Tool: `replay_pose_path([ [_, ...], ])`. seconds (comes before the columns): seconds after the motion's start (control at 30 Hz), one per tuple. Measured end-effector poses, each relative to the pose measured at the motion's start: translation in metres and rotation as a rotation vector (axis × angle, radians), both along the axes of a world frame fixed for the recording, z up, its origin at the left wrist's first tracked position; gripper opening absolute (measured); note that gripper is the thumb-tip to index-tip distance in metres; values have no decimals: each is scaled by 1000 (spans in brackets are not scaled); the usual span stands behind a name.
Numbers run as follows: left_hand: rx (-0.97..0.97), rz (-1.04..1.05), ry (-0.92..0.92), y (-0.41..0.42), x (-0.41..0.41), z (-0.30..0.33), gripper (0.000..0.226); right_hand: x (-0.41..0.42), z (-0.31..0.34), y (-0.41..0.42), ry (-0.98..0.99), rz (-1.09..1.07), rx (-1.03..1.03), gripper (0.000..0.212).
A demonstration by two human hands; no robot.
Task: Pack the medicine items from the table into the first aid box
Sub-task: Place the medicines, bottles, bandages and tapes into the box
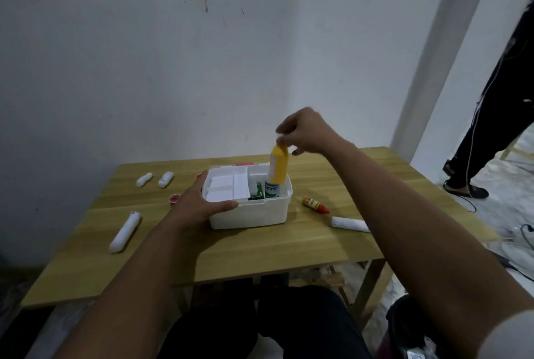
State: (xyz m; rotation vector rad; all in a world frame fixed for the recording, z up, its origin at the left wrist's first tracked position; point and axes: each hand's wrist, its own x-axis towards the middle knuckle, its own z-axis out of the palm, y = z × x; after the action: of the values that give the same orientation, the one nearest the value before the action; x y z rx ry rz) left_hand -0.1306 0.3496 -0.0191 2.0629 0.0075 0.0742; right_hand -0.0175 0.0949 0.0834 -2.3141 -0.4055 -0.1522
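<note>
A white first aid box (251, 215) stands open in the middle of the wooden table (289, 249). My left hand (199, 202) grips its front left corner. My right hand (303, 131) pinches the top of a yellow bottle (279, 166) and holds it upright over the box's right compartment. A green-and-white bottle (271, 191) and a green packet (258, 192) sit in that compartment. A white divider tray (228, 186) fills the left part of the box.
On the table lie a long white roll (124, 232), two short white rolls (144, 179) (165, 179), a small red-lidded pot (174, 199), a small orange dropper bottle (315, 205) and a white tube (349, 223). A person's legs (488, 127) stand at the right.
</note>
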Motion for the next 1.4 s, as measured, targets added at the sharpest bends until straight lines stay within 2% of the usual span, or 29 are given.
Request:
replay_pose_path([
  [0.23,26,11,19,0,0,0,94,-6,-56,17,53,15,-317,33],
  [0.37,30,4,18,0,3,-1,97,-5,-64,20,27,36,-405,33],
  [0.53,11,-17,-4,-2,6,-3,94,2,-61,14,61,50,-414,40],
  [0.67,1,-33,-5,-2,11,-6,94,2,-48,1,78,44,-252,42],
  [0.8,-39,-38,-10,0,15,-10,93,8,-32,-35,116,-76,-131,21],
  [0.9,-83,-35,-29,-5,16,-12,82,11,-33,-64,247,-133,-263,15],
  [1.0,-94,-32,-28,-7,18,-13,88,3,-44,-85,449,-131,-471,27],
  [1.1,-57,-35,-27,-9,19,-12,94,-13,-59,-97,562,-133,-591,38],
  [1.4,-69,-76,-51,-10,19,-13,77,-39,-93,-99,609,-79,-777,56],
])
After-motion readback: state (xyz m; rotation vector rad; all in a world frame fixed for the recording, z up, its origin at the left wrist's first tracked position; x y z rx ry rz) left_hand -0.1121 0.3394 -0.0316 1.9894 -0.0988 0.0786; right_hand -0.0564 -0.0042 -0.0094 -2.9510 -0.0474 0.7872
